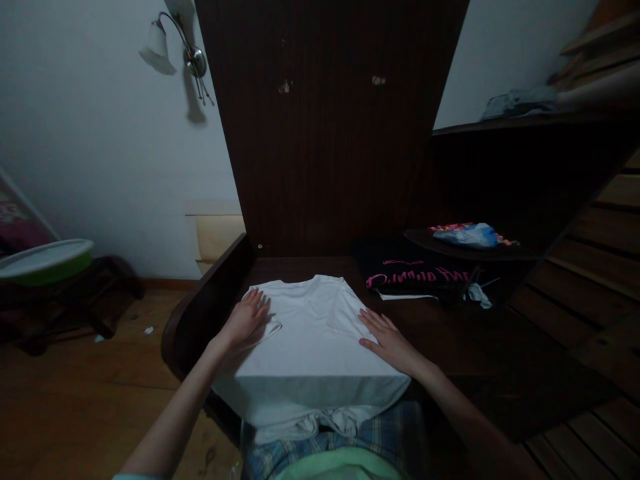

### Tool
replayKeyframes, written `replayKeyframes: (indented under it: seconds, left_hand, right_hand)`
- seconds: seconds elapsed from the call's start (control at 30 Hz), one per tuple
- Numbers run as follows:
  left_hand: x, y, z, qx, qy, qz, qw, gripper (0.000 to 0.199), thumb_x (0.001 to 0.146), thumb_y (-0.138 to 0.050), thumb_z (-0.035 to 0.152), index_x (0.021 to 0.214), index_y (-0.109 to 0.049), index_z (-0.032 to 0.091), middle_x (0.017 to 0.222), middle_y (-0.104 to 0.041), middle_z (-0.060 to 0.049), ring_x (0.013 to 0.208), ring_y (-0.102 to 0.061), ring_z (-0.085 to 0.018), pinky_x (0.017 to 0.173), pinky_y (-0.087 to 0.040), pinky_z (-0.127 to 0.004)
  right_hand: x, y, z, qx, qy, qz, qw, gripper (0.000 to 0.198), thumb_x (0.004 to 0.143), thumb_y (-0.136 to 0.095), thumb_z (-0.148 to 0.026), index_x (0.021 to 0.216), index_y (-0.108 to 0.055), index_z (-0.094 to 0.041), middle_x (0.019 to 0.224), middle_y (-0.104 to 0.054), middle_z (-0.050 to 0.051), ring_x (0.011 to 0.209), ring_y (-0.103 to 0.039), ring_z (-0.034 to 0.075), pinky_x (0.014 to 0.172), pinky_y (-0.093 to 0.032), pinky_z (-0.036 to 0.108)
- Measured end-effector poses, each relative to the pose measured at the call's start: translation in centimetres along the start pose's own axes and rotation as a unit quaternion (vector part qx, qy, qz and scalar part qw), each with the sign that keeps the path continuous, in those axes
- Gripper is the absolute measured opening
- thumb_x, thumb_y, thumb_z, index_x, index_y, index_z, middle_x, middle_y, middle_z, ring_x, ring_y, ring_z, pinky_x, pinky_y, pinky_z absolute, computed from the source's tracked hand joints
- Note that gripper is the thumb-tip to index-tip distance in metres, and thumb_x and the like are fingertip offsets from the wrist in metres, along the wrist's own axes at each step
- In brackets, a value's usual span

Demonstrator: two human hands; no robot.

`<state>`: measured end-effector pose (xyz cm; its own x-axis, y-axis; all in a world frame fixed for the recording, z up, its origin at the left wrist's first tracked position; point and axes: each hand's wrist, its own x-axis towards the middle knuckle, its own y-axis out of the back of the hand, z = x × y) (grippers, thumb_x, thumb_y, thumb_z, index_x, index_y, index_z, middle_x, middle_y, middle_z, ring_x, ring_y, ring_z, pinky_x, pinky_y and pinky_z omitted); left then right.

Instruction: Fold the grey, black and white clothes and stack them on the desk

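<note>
Left hand [253, 313] flat, palm down, fingers a little apart and stretched out; it presses on the white T-shirt [310, 333] near the sleeve on that side, with no fold pinched. Right hand [387, 340] likewise open and flat, thumb held off from the fingers, resting along the opposite sleeve edge; no fabric gripped there either. Shirt lies between and under both hands, neckline away from the person, body spread over the dark wooden desktop [450, 343]; lower part drops over the front edge, its end bunched against blue plaid cloth [390, 433] at the person's lap. Green fabric [340, 463] at the waist, nearest the camera. Left of the shirt, a raised side board [205, 307] with rounded end. Right, beyond the right hand, dark cloth with pink lettering [405, 267], a white edge showing below it. Small shelf [425, 239] above that bears a bluish plastic bag [470, 235]. Behind, a tall dark panel [325, 147] with pale scuffs. Farther left, wall lamp [157, 53], and a green basin [55, 263] on a low dark stand [107, 273] over the plank floor [150, 373].
</note>
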<state>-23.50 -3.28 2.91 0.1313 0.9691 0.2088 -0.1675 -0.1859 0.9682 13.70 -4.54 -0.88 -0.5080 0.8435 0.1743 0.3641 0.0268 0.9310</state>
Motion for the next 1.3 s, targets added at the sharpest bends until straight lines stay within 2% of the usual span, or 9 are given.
replayKeyframes:
  seconds: [0.2,0.37,0.47,0.57,0.67,0.77,0.9,1.17,1.3]
  left_hand:
    - [-0.4,-2.2,-1.1,0.049,0.070,-0.080,0.993,0.064,0.084,-0.028,0.051,0.130,-0.032,0.008,0.140,-0.025,-0.017,0.130,-0.020,-0.026,0.101,-0.023,-0.039]
    - [-0.1,-3.1,-0.9,0.058,0.055,-0.066,0.995,0.069,0.084,-0.025,0.054,0.131,-0.031,0.005,0.140,-0.023,-0.018,0.130,-0.019,-0.027,0.102,-0.021,-0.039]
    - [0.0,-3.2,-0.7,0.056,0.053,-0.059,0.995,0.069,0.083,-0.026,0.054,0.130,-0.032,0.003,0.140,-0.024,-0.019,0.130,-0.018,-0.026,0.103,-0.020,-0.038]
    - [0.1,-3.2,-0.5,0.057,0.047,-0.054,0.996,0.070,0.083,-0.027,0.054,0.130,-0.031,0.003,0.139,-0.024,-0.020,0.130,-0.018,-0.026,0.103,-0.019,-0.038]
    - [0.2,-3.1,-0.2,0.055,0.055,-0.061,0.995,0.072,0.083,-0.025,0.056,0.131,-0.030,0.002,0.140,-0.022,-0.020,0.131,-0.017,-0.027,0.103,-0.019,-0.039]
    - [0.6,-2.8,0.0,0.049,0.062,-0.071,0.994,0.075,0.083,-0.023,0.058,0.131,-0.029,0.001,0.140,-0.021,-0.021,0.131,-0.016,-0.028,0.103,-0.018,-0.040]
    - [2.0,-2.7,0.7,0.043,0.066,-0.079,0.994,0.074,0.084,-0.024,0.057,0.132,-0.027,0.002,0.140,-0.021,-0.020,0.131,-0.015,-0.027,0.104,-0.017,-0.040]
    - [4.1,-2.9,2.5,0.019,0.068,-0.076,0.995,0.066,0.084,-0.031,0.052,0.131,-0.031,0.005,0.141,-0.022,-0.018,0.131,-0.017,-0.027,0.104,-0.018,-0.039]
    - [3.3,-0.8,1.1,-0.063,0.052,-0.030,0.996,0.045,0.086,-0.033,0.042,0.120,-0.048,0.016,0.130,-0.046,-0.009,0.119,-0.042,-0.020,0.095,-0.033,-0.028]
  right_hand:
    - [-0.4,-0.3,0.6,0.004,0.004,0.019,1.000,0.050,0.085,-0.034,-0.046,0.131,-0.035,-0.025,0.138,-0.033,0.006,0.129,-0.025,0.020,0.104,-0.020,0.048]
    - [0.9,1.5,-0.1,0.000,-0.008,0.049,0.999,0.039,0.087,-0.033,-0.042,0.107,-0.061,-0.024,0.118,-0.057,0.006,0.116,-0.045,0.022,0.100,-0.029,0.047]
    - [3.8,2.3,-1.3,-0.017,0.005,0.094,0.995,0.041,0.088,-0.030,-0.037,0.100,-0.064,-0.019,0.107,-0.063,0.008,0.106,-0.052,0.021,0.096,-0.035,0.041]
    - [7.1,1.4,-2.5,-0.033,0.003,0.117,0.993,0.047,0.086,-0.031,-0.040,0.117,-0.053,-0.013,0.123,-0.052,0.012,0.117,-0.043,0.023,0.099,-0.032,0.039]
    - [9.4,-0.8,-3.1,-0.046,-0.046,0.082,0.995,0.064,0.082,-0.035,-0.053,0.129,-0.038,-0.009,0.138,-0.033,0.015,0.129,-0.024,0.027,0.103,-0.023,0.043]
    - [10.0,-2.6,-2.6,-0.058,-0.094,0.019,0.994,0.074,0.079,-0.030,-0.061,0.132,-0.033,-0.008,0.141,-0.025,0.017,0.131,-0.017,0.028,0.105,-0.016,0.044]
    - [9.9,-2.6,-0.8,-0.074,-0.103,-0.007,0.992,0.075,0.081,-0.025,-0.061,0.134,-0.029,-0.008,0.142,-0.020,0.016,0.132,-0.012,0.025,0.106,-0.011,0.041]
    - [11.2,-0.2,0.0,-0.102,-0.152,-0.057,0.981,0.071,0.084,-0.030,-0.054,0.134,-0.026,-0.004,0.142,-0.018,0.018,0.132,-0.013,0.027,0.105,-0.013,0.041]
    - [11.9,0.3,-3.5,-0.079,-0.108,0.001,0.991,0.069,0.085,-0.028,-0.053,0.129,-0.036,0.000,0.134,-0.035,0.022,0.126,-0.028,0.029,0.104,-0.018,0.040]
